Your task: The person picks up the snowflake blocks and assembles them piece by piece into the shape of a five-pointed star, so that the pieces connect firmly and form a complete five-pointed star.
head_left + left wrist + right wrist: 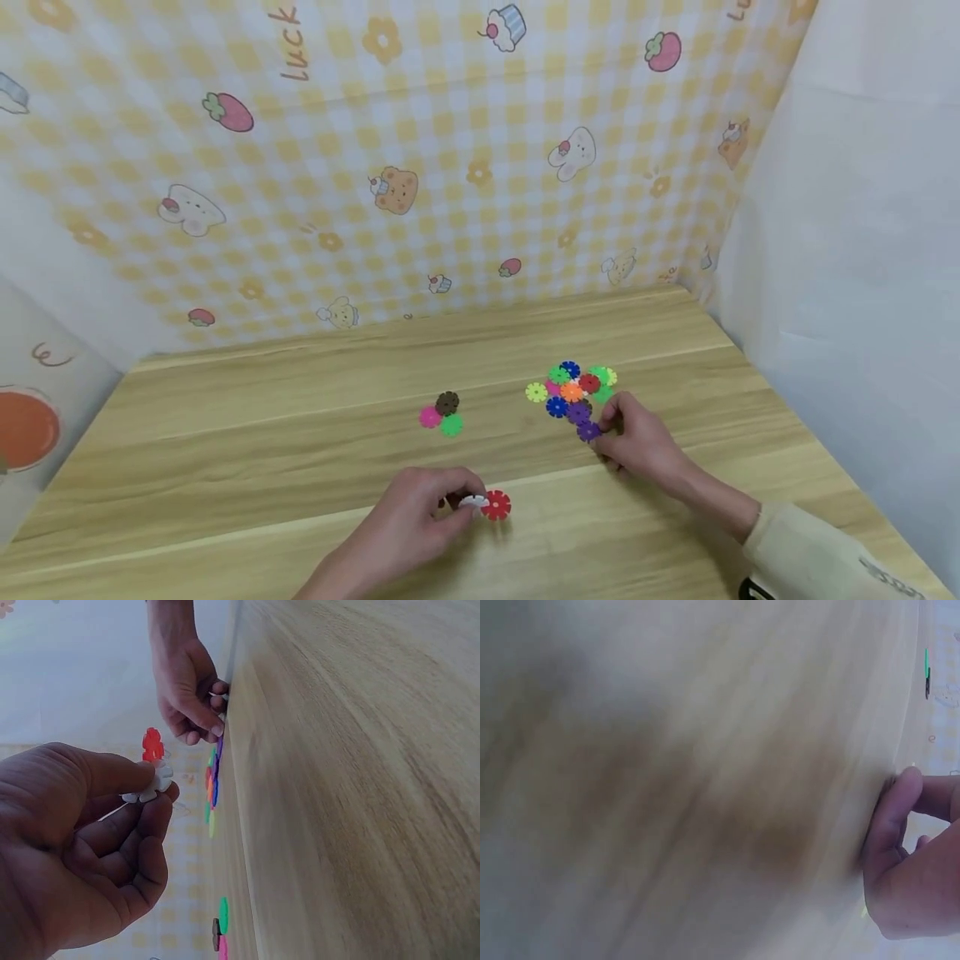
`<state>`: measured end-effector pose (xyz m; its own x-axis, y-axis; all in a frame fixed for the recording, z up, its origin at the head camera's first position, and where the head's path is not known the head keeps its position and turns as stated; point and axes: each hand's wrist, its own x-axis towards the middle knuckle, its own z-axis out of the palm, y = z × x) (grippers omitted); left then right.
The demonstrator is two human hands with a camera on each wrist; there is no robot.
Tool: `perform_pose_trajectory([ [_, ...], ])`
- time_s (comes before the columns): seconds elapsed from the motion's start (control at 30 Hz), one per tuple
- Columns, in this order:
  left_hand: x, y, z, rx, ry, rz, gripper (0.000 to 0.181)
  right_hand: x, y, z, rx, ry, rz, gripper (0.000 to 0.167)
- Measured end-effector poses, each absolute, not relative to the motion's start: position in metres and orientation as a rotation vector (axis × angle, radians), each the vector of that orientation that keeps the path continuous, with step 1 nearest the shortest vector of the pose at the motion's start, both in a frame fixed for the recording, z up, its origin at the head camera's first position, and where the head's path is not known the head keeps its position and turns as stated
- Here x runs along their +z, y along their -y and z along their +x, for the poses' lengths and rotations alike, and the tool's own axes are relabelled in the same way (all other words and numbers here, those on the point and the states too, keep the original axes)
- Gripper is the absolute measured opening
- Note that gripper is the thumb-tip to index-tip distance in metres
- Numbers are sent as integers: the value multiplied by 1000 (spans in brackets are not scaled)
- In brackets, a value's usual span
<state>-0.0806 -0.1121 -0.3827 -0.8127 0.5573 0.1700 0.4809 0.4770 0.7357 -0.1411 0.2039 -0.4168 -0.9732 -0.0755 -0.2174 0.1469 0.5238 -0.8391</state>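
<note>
Between thumb and forefinger my left hand (pixel 420 517) pinches a white notched plastic disc (pixel 155 782), held above the table. A red notched disc (pixel 496 505) is joined to its edge and sticks out past the fingertips. My right hand (pixel 641 437) is low at the near side of a group of coloured notched discs. Its thumb and fingers pinch a purple disc (pixel 588 431) there. Beside that lie another purple disc (pixel 578 412), a blue disc (pixel 557 407) and an orange disc (pixel 572 391). In the right wrist view the fingers hide what they hold.
Left of the group, a brown disc (pixel 447 403), a pink disc (pixel 430 417) and a green disc (pixel 452 425) lie together on the wooden table (pixel 300 433). A checked cloth (pixel 450 233) hangs behind the table, with a white sheet (pixel 847 250) at the right.
</note>
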Motion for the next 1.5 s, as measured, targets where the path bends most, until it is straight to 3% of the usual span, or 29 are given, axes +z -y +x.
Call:
perform_pose_trajectory([
  [0.27, -384, 113, -82, 1239, -2634, 935, 21, -418, -200, -141, -1361, -2648, -7, 52],
  [0.57, -383, 111, -85, 1208, -2636, 915, 18, -420, -197, -146, -1244, -2721, -121, 39],
  [0.83, -382, 117, -84, 1177, -2719, 903, 20, -421, -210, -145, -1336, -2645, -289, 13],
  [0.97, -381, 119, -83, 1216, -2717, 902, 19, -420, -214, -136, -1483, -2544, -310, 11],
  [1.5, -377, 115, -84, 1330, -2700, 938, 17, -399, -169, -95, -1808, -1962, -476, 32],
])
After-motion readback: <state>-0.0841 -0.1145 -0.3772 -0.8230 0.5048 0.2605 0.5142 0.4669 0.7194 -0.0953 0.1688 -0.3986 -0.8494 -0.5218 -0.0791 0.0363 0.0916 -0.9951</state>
